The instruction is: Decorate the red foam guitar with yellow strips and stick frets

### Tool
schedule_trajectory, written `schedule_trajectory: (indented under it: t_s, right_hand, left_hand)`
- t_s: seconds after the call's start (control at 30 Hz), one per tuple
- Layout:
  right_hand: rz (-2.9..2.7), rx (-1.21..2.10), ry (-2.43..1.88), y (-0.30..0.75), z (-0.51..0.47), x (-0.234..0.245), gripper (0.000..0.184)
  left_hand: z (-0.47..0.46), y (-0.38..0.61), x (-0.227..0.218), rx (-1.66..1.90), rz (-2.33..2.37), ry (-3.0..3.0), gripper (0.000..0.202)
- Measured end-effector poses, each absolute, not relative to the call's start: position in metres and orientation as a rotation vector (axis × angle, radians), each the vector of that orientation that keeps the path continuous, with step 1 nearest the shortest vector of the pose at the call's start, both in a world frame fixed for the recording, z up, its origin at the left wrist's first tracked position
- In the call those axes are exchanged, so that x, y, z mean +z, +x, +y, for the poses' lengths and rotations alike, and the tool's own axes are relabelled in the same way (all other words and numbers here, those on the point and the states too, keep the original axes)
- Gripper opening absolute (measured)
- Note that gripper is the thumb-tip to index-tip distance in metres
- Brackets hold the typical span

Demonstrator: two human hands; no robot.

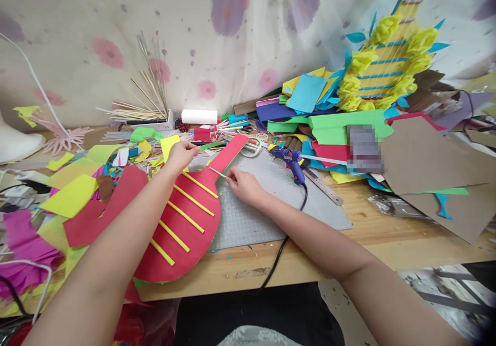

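Note:
A red guitar-shaped cutout (186, 232) with several yellow strips (196, 209) across its body lies at a slant on the table. My right hand (244, 185) pinches a thin pale stick (218, 172), whose far end reaches over the base of the red neck. My left hand (183, 156) is above the left side of the neck, fingers drawn together. What they hold, if anything, I cannot make out. Right behind that hand shows a yellow paper piece (169, 144); whether the hand touches it is unclear.
A grey cutting mat (248, 222) lies under the neck. On it rest a blue glue gun (292, 162) with a trailing black cord, scissors (251, 148) and a metal ruler (323, 187). Paper scraps pile up left; cardboard (426, 155) and a yellow-flowered guitar (383, 67) stand right.

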State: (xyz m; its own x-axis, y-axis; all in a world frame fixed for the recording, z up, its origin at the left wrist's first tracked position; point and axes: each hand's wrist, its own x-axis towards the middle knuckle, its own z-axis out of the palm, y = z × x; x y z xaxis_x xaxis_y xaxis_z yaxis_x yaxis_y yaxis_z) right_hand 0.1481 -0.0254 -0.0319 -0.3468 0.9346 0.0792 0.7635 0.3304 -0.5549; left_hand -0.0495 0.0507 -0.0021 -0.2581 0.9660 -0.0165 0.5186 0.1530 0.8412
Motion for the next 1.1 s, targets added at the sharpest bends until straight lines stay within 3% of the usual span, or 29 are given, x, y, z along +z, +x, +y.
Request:
schedule_trajectory:
  t_s: [0.37, 0.57, 0.73, 0.93, 1.0, 1.1]
  right_hand:
    - [-2.049, 0.796, -1.499, 0.139, -0.017, -0.028, 0.015]
    - [-1.295, 1.203, -1.079, 0.152, 0.009, -0.013, 0.018]
    - [-1.034, 1.103, -0.983, 0.154, 0.030, 0.001, 0.020]
    - [-1.330, 1.205, -1.277, 0.171, 0.013, -0.002, 0.029]
    - [-1.642, 1.085, -1.434, 0.178, -0.002, 0.001, 0.031]
    - [-2.011, 0.528, -1.289, 0.176, -0.020, 0.006, 0.021]
  left_hand:
    - [0.027, -0.043, -0.005, 0.925, 1.930, 1.726, 0.028]
    - [0.017, -0.022, 0.020, 1.050, 1.608, 1.771, 0.028]
    - [0.001, 0.013, 0.046, 0.594, 1.178, 1.421, 0.031]
    - [0.011, 0.002, 0.039, 0.335, 1.248, 1.476, 0.025]
    - [0.021, -0.012, 0.033, 0.245, 1.354, 1.648, 0.023]
    - [0.032, -0.024, 0.030, 0.067, 1.486, 1.969, 0.018]
